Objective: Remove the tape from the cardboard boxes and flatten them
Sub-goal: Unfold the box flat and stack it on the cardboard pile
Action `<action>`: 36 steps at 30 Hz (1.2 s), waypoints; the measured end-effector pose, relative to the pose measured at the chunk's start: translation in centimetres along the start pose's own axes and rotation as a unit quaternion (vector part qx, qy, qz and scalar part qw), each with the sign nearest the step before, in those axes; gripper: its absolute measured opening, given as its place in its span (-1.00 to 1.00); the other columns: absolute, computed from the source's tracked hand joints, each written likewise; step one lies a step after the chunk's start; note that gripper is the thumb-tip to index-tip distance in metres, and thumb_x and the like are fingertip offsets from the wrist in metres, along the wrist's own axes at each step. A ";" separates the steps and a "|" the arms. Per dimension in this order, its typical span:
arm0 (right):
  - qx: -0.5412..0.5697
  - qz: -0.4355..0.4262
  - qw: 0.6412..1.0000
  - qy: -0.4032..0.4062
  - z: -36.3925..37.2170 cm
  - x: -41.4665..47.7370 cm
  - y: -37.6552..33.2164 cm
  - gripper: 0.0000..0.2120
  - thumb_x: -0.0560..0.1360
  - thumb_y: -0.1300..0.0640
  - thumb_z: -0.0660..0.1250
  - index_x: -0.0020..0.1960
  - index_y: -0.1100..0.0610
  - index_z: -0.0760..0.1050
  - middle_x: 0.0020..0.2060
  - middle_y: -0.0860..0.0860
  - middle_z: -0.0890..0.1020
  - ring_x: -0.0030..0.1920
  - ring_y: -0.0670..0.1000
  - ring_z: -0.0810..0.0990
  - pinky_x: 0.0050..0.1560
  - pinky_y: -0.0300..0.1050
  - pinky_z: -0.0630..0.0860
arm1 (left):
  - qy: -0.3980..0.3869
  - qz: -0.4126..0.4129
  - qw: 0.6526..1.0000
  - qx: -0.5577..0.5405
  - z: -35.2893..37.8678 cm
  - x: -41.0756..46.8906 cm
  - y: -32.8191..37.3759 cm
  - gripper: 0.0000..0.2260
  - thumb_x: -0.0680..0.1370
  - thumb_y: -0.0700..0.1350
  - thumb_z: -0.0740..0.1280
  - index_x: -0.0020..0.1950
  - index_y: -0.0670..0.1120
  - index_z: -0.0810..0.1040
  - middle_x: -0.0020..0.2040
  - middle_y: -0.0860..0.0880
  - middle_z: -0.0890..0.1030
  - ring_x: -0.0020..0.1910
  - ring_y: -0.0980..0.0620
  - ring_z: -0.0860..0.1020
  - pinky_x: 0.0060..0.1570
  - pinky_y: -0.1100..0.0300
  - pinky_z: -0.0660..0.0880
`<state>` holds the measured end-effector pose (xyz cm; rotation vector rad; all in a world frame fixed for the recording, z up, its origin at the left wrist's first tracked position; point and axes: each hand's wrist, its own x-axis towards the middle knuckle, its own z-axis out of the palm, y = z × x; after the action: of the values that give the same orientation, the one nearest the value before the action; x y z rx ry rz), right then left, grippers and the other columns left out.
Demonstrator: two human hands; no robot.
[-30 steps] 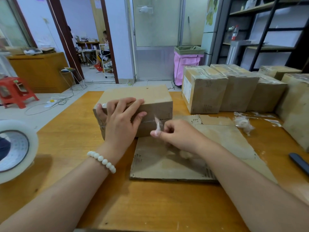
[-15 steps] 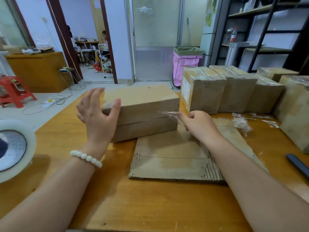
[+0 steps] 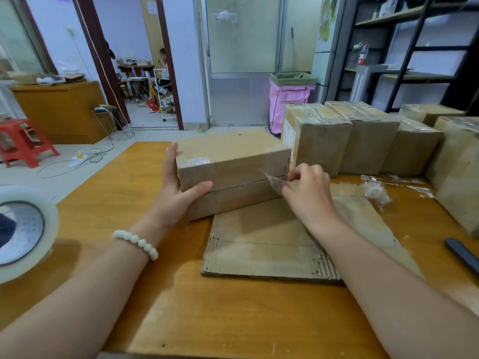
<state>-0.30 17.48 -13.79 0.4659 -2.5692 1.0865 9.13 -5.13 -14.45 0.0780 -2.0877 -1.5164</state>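
Bracing the box (image 3: 233, 161), the left hand (image 3: 176, 195) is lying open, straight fingers flat against its left end, thumb pressing the front face; the right hand (image 3: 308, 193) is curling at the box's right corner, thumb and fingertips pinching a clear strip of tape (image 3: 273, 180) sticking out from the seam; flattened cardboard (image 3: 261, 244) is lying under that wrist; more taped boxes (image 3: 318, 136) are standing just beyond the right knuckles.
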 end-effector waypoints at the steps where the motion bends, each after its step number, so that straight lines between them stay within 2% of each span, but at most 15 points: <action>1: -0.017 -0.024 1.000 -0.001 0.0 0.0 -0.1 -0.89 0.51 0.14 0.34 -0.09 0.05 0.40 -0.04 -0.01 0.34 0.13 0.10 0.35 -0.01 -0.25 0.18 | 0.008 0.030 0.999 0.039 0.0 0.1 -0.2 -0.19 0.28 0.13 0.54 0.37 0.34 0.12 0.48 0.22 0.03 0.52 -0.02 0.13 0.39 0.08 0.32; 3: 0.013 -0.051 0.998 -0.017 -0.1 0.0 -0.3 -0.94 0.54 0.21 0.26 -0.07 0.09 0.49 -0.06 -0.02 0.41 0.10 0.07 0.42 -0.02 -0.25 0.24 | 0.019 0.060 0.994 0.083 -0.4 0.2 -0.5 -0.38 0.25 0.25 0.43 0.21 0.33 0.21 0.44 0.28 0.02 0.54 -0.01 0.05 0.46 -0.12 0.22; 5: 0.057 -0.054 0.996 -0.041 -0.1 -0.1 -0.6 -0.79 0.59 0.23 0.14 0.09 0.17 0.55 -0.01 0.02 0.48 0.10 0.06 0.47 0.00 -0.20 0.32 | 0.022 0.065 0.993 0.091 -0.4 0.3 -0.9 -0.42 0.24 0.27 0.41 0.16 0.30 0.22 0.45 0.23 0.03 0.53 -0.03 0.06 0.45 -0.17 0.22; 8: 0.066 -0.047 0.994 -0.079 0.1 -0.2 -0.7 -0.72 0.60 0.08 0.17 0.24 0.16 0.47 0.07 0.02 0.43 0.19 0.05 0.42 0.22 -0.06 0.35 | 0.025 0.075 0.991 0.105 -0.2 0.3 -0.7 -0.44 0.25 0.28 0.40 0.14 0.30 0.20 0.47 0.17 0.02 0.54 -0.05 0.04 0.46 -0.17 0.21; 10: 0.027 -0.044 0.994 -0.093 0.5 -0.2 -0.3 -0.65 0.51 -0.05 0.34 0.19 0.12 0.42 0.07 -0.02 0.35 0.15 -0.01 0.38 0.20 -0.09 0.34 | 0.022 0.075 0.991 0.105 -0.1 0.3 -0.6 -0.44 0.26 0.28 0.39 0.14 0.29 0.19 0.47 0.15 0.01 0.54 -0.06 0.03 0.46 -0.16 0.20; 14: -0.004 -0.057 0.998 -0.028 0.8 0.1 0.4 -0.84 0.50 0.10 0.38 -0.03 0.16 0.46 0.02 -0.02 0.28 0.16 0.07 0.41 0.03 -0.22 0.29 | 0.014 0.080 0.989 0.124 -0.1 0.3 -0.6 -0.36 0.22 0.30 0.40 0.17 0.26 0.15 0.47 0.13 -0.03 0.54 -0.06 -0.01 0.49 -0.14 0.16; 15: 0.010 -0.060 0.998 -0.025 0.8 0.2 0.4 -0.79 0.48 0.09 0.39 0.01 0.17 0.45 0.03 -0.02 0.30 0.15 0.08 0.43 0.03 -0.20 0.31 | 0.012 0.085 0.988 0.132 -0.1 0.3 -0.7 -0.34 0.21 0.29 0.41 0.18 0.25 0.14 0.47 0.12 -0.04 0.54 -0.04 -0.02 0.50 -0.14 0.14; 18: 0.043 -0.037 0.995 -0.081 0.8 0.5 0.2 -0.41 0.39 -0.02 0.49 0.28 0.17 0.32 0.15 0.02 0.42 0.15 0.04 0.45 0.16 -0.05 0.41 | 0.012 0.095 0.986 0.134 -0.1 0.2 -0.6 -0.34 0.21 0.28 0.41 0.18 0.24 0.13 0.46 0.10 -0.03 0.53 0.00 -0.04 0.51 -0.08 0.10; 19: 0.039 -0.029 0.995 -0.089 0.9 0.5 0.2 -0.39 0.41 -0.02 0.47 0.33 0.15 0.29 0.17 0.03 0.45 0.16 0.06 0.46 0.17 -0.02 0.42 | 0.014 0.095 0.987 0.129 0.0 0.2 -0.5 -0.35 0.22 0.28 0.40 0.17 0.23 0.14 0.46 0.09 -0.02 0.54 -0.01 -0.03 0.51 -0.05 0.10; 22: 0.031 -0.035 0.998 -0.046 0.9 0.9 0.5 -0.70 0.56 0.02 0.30 0.22 0.14 0.41 -0.01 0.01 0.49 0.04 0.06 0.51 -0.07 -0.15 0.36 | 0.012 0.089 0.989 0.121 0.1 0.2 -0.5 -0.36 0.23 0.28 0.39 0.18 0.24 0.14 0.46 0.10 -0.03 0.54 -0.02 -0.03 0.48 0.07 0.12; 24: 0.027 -0.035 0.999 -0.032 0.7 0.9 0.6 -0.80 0.59 0.02 0.25 0.08 0.15 0.46 -0.07 -0.01 0.45 -0.04 0.03 0.48 -0.11 -0.18 0.30 | 0.004 0.057 0.994 0.091 0.3 0.2 -0.4 -0.27 0.22 0.25 0.44 0.22 0.26 0.09 0.47 0.10 -0.04 0.53 0.01 -0.01 0.43 0.18 0.22; 27: 0.064 -0.021 0.997 -0.046 0.8 0.8 0.5 -0.85 0.61 0.06 0.19 0.03 0.14 0.44 -0.03 0.01 0.40 -0.04 0.01 0.43 -0.09 -0.21 0.27 | -0.036 -0.025 0.999 0.006 0.5 0.4 -0.4 0.01 0.19 0.17 0.53 0.37 0.23 -0.13 0.36 0.21 0.17 0.38 0.08 0.24 0.15 0.45 0.38; 30: 0.115 -0.004 0.993 -0.038 0.6 0.8 0.2 -0.83 0.63 0.13 0.11 0.09 0.19 0.40 0.06 0.03 0.32 0.00 -0.04 0.36 -0.14 -0.34 0.18 | -0.070 -0.096 0.992 -0.043 0.1 0.6 -0.5 0.43 -0.09 0.39 0.58 0.50 0.17 -0.31 0.52 0.04 0.15 0.43 0.00 0.27 0.33 0.17 0.33; 33: 0.154 0.010 0.988 -0.004 0.3 0.9 0.2 -0.80 0.64 0.14 0.10 0.13 0.23 0.40 0.07 0.03 0.33 0.02 -0.07 0.34 -0.13 -0.36 0.17 | -0.085 -0.110 0.989 -0.055 -0.1 0.6 -0.5 0.50 -0.15 0.41 0.57 0.53 0.16 -0.32 0.55 -0.05 0.12 0.46 -0.03 0.26 0.41 0.05 0.28; 36: 0.192 0.021 0.981 0.025 0.1 0.6 0.1 -0.85 0.64 0.14 0.10 0.07 0.19 0.39 0.06 0.02 0.34 0.00 -0.07 0.36 -0.12 -0.36 0.21 | -0.088 -0.107 0.989 -0.054 0.0 0.6 -0.5 0.50 -0.14 0.38 0.59 0.54 0.17 -0.31 0.54 -0.05 0.15 0.44 -0.01 0.27 0.46 -0.04 0.24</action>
<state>-0.93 17.37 -13.64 0.4662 -2.3361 1.5984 8.53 -5.52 -14.63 0.1363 -2.1859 -1.8198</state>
